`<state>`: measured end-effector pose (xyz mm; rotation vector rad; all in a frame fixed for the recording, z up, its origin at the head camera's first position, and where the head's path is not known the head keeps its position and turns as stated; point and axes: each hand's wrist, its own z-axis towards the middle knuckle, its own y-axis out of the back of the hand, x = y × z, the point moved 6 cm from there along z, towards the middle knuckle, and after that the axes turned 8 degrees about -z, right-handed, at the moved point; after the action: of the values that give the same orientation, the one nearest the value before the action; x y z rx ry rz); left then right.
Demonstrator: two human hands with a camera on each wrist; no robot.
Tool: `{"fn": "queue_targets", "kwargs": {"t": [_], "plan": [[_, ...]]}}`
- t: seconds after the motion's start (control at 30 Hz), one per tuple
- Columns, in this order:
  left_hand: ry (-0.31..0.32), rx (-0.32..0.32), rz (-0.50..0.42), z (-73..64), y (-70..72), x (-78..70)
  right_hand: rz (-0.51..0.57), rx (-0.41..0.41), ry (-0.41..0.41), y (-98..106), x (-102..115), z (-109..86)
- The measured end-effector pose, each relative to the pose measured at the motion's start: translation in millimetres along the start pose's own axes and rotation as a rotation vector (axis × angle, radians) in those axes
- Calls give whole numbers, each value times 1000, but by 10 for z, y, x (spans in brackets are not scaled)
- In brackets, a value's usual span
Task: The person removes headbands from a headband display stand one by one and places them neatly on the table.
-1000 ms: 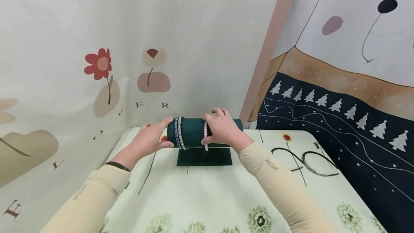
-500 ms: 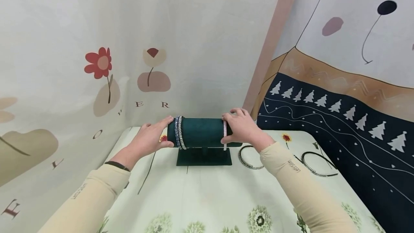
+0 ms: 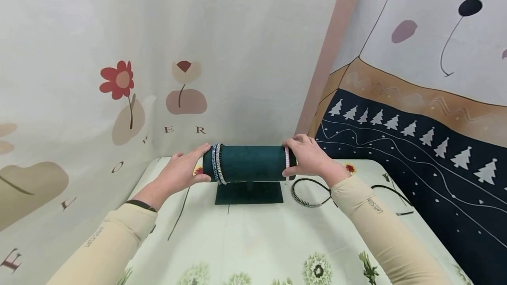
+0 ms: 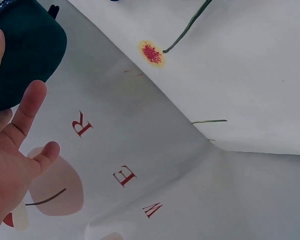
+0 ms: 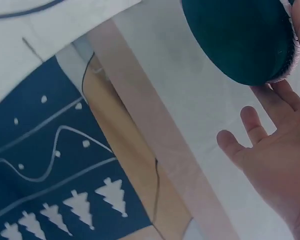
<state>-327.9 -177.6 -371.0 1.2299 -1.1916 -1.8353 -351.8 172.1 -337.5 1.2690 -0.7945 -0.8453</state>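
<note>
A dark green padded roll [image 3: 253, 162] on a flat base [image 3: 249, 193] stands on the table. Around its left part sit a blue glittery headband [image 3: 214, 164] and a silvery one [image 3: 219, 164], side by side. My left hand [image 3: 178, 173] grips the roll's left end, thumb in front and fingers over the top. At the right end, my right hand [image 3: 309, 157] holds a pink headband [image 3: 287, 162] that straddles the roll, thumb at the front and fingers behind. In the right wrist view, the pink headband [image 5: 293, 60] lies close to the roll's end face [image 5: 235, 40].
Right of the stand, a dark toothed headband [image 3: 303, 201] lies on the patterned tablecloth [image 3: 249, 241]. Another dark headband [image 3: 390, 187] lies farther right, partly behind my right sleeve [image 3: 380, 228]. Printed curtains [image 3: 253, 56] hang directly behind the table.
My right hand has slid the pink headband rightward along the roll, from near its middle to near the right end. My left hand has stayed at the left end.
</note>
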Motion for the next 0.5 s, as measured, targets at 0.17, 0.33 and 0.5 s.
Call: {"fn": "queue_targets", "kwargs": {"t": [0.17,0.33,0.5], "plan": [[-2,-3,-10,-3,-1,2,168,59,-33,-139,-115,15],[-15,-3,-13,-15,-4,-12,273,143,-73,-274,-235,28],[-8,-3,-12,-9,0,-5,345,203,-99,-333,-323,57]]}}
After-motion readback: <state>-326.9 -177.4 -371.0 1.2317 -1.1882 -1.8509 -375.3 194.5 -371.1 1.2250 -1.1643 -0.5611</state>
